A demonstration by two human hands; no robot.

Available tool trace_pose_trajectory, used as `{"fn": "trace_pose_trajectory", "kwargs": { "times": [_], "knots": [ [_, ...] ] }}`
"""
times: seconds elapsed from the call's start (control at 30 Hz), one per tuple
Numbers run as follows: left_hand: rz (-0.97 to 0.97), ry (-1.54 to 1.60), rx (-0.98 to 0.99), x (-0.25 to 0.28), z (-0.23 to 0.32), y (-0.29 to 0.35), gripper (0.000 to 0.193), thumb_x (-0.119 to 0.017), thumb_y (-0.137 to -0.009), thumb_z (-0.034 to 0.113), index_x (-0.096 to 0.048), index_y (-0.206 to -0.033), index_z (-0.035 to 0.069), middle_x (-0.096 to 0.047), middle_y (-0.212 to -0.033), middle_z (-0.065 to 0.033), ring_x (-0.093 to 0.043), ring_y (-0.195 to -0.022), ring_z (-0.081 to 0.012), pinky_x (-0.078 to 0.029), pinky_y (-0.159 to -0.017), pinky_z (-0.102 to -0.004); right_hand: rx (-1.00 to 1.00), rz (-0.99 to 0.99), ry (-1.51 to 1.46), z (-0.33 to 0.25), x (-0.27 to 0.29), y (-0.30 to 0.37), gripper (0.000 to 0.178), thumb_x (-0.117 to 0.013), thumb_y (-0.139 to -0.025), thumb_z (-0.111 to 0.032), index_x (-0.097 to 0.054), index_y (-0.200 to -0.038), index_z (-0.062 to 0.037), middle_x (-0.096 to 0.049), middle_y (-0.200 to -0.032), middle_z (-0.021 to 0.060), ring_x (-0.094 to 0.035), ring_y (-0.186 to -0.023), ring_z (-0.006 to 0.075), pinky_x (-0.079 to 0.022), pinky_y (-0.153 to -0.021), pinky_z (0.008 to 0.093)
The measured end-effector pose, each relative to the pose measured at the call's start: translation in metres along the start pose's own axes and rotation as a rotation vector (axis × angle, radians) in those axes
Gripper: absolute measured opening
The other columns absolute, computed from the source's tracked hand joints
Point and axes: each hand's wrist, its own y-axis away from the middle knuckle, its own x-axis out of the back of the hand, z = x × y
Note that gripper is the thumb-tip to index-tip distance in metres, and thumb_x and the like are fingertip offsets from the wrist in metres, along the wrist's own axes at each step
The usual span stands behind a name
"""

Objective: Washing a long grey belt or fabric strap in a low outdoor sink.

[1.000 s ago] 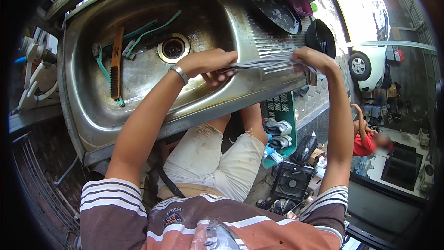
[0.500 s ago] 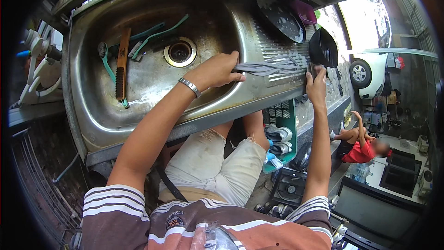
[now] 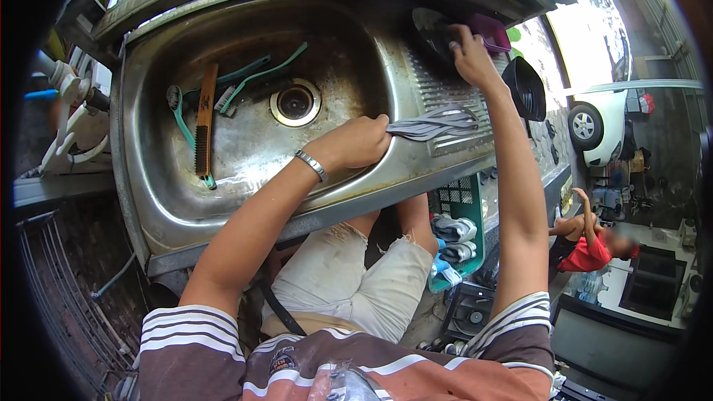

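Observation:
A bundle of flat grey shoelaces point(image 3: 438, 125) trails from my left hand point(image 3: 362, 141), whose fingers are closed round one end beside the sink's right rim. The loose end of the laces lies across the ridged drainboard point(image 3: 464, 141). My right hand point(image 3: 474, 58) reaches over a dark round dish point(image 3: 432, 30) at the back of the drainboard, with bent fingers spread apart. The hand covers part of the dish, so any contact with its rim is unclear. Just behind those fingers stands a purple-pink plastic container point(image 3: 490, 33). A black bowl point(image 3: 526, 89) sits right of my right wrist.
In the steel sink point(image 3: 252, 167), a wooden-handled brush point(image 3: 204, 119) and several teal brushes point(image 3: 260, 70) lie left of the drain point(image 3: 295, 102). Below the drainboard, a green crate point(image 3: 469, 230) holds shoes. Farther right are a seated person in red point(image 3: 585, 252) and a white car point(image 3: 601, 122).
My right hand has left the drainboard's right end near the black bowl and moved up and left over the dark dish. My left hand still grips the laces. The view has shifted slightly.

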Motion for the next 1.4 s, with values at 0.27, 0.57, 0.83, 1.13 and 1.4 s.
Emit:
{"fn": "trace_pose_trajectory", "kwargs": {
  "times": [0.27,0.57,0.83,1.13,1.4],
  "knots": [
    [0.032,-0.177,0.013,0.000,-0.006,0.011,0.041,-0.046,-0.102,0.032,-0.065,-0.089,-0.001,-0.068,-0.085,-0.0285,-0.066,-0.084,-0.0483,-0.050,-0.080,-0.0573,0.231,0.067,-0.179,-0.160,-0.026,0.125,0.024,-0.065,-0.090,-0.016,-0.067,-0.114,-0.0162,-0.052,-0.092,0.0167,-0.054,-0.091,0.0355,-0.044,-0.080,0.0479],
    [0.030,-0.199,-0.002,0.001,0.009,0.010,0.046,-0.046,-0.103,0.034,-0.070,-0.084,0.000,-0.069,-0.085,-0.0281,-0.068,-0.083,-0.0471,-0.053,-0.078,-0.0556,-0.101,0.303,-0.022,-0.075,-0.019,0.136,0.023,-0.063,-0.095,-0.017,-0.067,-0.117,-0.0096,-0.059,-0.109,0.0221,-0.056,-0.106,0.0407,-0.045,-0.092,0.0507],
    [0.080,-0.166,-0.070,0.005,0.016,0.011,0.043,-0.047,-0.102,0.031,-0.070,-0.084,0.000,-0.069,-0.082,-0.0271,-0.068,-0.081,-0.0459,-0.054,-0.078,-0.0552,-0.257,0.308,0.157,-0.014,-0.005,0.158,0.022,-0.064,-0.094,-0.017,-0.069,-0.115,-0.0108,-0.060,-0.107,0.0183,-0.056,-0.105,0.0386,-0.044,-0.094,0.0487],
    [0.026,-0.179,-0.033,-0.001,0.007,0.009,0.044,-0.044,-0.106,0.034,-0.065,-0.087,0.001,-0.067,-0.081,-0.0275,-0.065,-0.079,-0.0486,-0.050,-0.076,-0.0584,0.082,0.210,-0.192,-0.135,-0.016,0.165,0.023,-0.065,-0.093,-0.014,-0.068,-0.115,-0.0099,-0.059,-0.106,0.0194,-0.057,-0.105,0.0388,-0.045,-0.093,0.0483],
    [0.025,-0.197,-0.032,0.001,0.011,0.012,0.045,-0.044,-0.105,0.034,-0.067,-0.085,0.000,-0.068,-0.081,-0.0263,-0.066,-0.080,-0.0462,-0.051,-0.078,-0.0559,-0.283,0.346,0.176,-0.019,0.004,0.157,0.022,-0.060,-0.098,-0.017,-0.066,-0.118,-0.0110,-0.061,-0.108,0.0196,-0.055,-0.107,0.0384,-0.045,-0.094,0.0497]
  ]
}}
